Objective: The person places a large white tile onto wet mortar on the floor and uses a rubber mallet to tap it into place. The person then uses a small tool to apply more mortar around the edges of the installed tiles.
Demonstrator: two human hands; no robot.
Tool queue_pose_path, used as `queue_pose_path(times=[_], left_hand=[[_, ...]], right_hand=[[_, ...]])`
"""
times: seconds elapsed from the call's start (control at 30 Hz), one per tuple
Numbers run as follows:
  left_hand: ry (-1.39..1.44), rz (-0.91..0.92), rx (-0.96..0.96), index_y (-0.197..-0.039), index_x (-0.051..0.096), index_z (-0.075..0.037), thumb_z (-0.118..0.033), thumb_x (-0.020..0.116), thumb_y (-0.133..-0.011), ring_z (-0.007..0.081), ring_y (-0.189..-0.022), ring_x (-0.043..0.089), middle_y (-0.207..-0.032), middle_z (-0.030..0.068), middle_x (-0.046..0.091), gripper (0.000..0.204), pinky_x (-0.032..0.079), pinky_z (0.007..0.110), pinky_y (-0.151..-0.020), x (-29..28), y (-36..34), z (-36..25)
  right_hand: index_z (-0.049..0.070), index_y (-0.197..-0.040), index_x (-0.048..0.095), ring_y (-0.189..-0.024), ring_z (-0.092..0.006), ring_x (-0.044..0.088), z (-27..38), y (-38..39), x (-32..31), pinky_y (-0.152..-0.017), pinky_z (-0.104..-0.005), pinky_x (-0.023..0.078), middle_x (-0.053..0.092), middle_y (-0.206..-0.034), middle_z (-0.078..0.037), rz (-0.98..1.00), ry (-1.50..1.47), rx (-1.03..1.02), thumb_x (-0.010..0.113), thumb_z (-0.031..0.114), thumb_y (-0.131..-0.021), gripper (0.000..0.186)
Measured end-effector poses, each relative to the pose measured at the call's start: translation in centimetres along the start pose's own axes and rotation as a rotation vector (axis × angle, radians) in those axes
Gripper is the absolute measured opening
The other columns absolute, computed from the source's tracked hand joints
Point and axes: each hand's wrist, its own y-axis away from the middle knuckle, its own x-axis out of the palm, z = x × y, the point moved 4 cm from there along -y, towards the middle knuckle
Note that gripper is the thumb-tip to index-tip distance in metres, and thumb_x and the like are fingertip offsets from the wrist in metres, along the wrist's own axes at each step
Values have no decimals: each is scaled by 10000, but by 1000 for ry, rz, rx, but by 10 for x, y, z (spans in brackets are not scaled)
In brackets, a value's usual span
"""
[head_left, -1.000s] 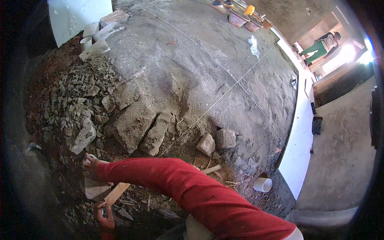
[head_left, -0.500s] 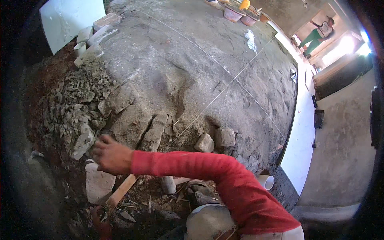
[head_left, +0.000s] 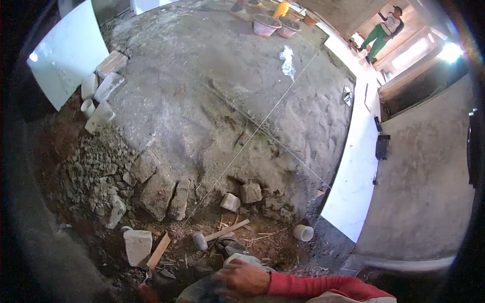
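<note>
My right hand (head_left: 243, 279), in a red sleeve, is low in the picture above my bent knee. Its fingers are slightly blurred and loosely bent apart, with nothing visible in them. At the lower left edge is my left hand (head_left: 147, 293), dark and smeared, beside a small shiny piece of metal (head_left: 148, 275); its grip is hidden. Just above it, a wooden strip (head_left: 159, 251) leans next to a pale block (head_left: 138, 246). A mallet (head_left: 200, 241) with a grey head and wooden handle lies on the dirt ahead of my knee.
Taut string lines (head_left: 257, 127) cross the rough sandy bed (head_left: 217, 111). Rubble (head_left: 101, 166) and broken slabs (head_left: 157, 194) lie left. Two stones (head_left: 240, 197) and a white pipe end (head_left: 303, 233) are nearer right. White tiles (head_left: 348, 197) edge the right wall; buckets (head_left: 266, 26) and a person (head_left: 385, 31) are far off.
My right hand has moved from the pale block by the rubble back to above my knee. The mallet's handle now shows. The view has shifted, and my left hand remains low at the left.
</note>
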Motion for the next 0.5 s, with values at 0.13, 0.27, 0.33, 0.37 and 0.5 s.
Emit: queue_pose_path(times=[0.13,0.27,0.33,0.37,0.5], left_hand=[[109,220,-17,-1082,579,-46,-159,643,-874,268,-899,596,-1017,113,592,246,478,403,-786,25,10,-108],[185,422,-45,-1082,583,-49,-176,641,-876,266,-885,601,-1013,111,596,249,483,401,-768,31,16,-203],[226,553,-56,-1081,584,-50,-184,639,-877,265,-878,604,-1011,110,598,251,486,400,-758,44,26,-255],[243,613,-62,-1081,585,-51,-188,639,-877,265,-874,605,-1010,109,599,252,487,400,-754,50,31,-281],[262,729,-99,-1080,589,-53,-205,636,-879,264,-860,611,-1006,107,604,256,493,397,-735,39,34,-372]], right_hand=[[77,-1127,583,-899,-352,633,-18,41,-12,-839,-462,476,649,-921,-176,-152,-106,239,581,371,-906,368],[67,-1160,563,-1043,-381,592,-16,77,-51,-903,-502,455,623,-1052,-205,-3,-101,448,549,409,-899,430],[100,-1245,521,-1132,-379,555,-46,116,-39,-944,-518,435,606,-1143,-212,-53,-72,561,544,437,-898,484],[134,-1330,478,-1221,-378,518,-59,139,-24,-985,-534,416,589,-1233,-219,-84,-33,661,538,465,-897,548],[113,-1386,425,-1295,-404,448,-50,183,-35,-1022,-560,386,497,-1361,-240,-144,-184,972,546,534,-876,672]])
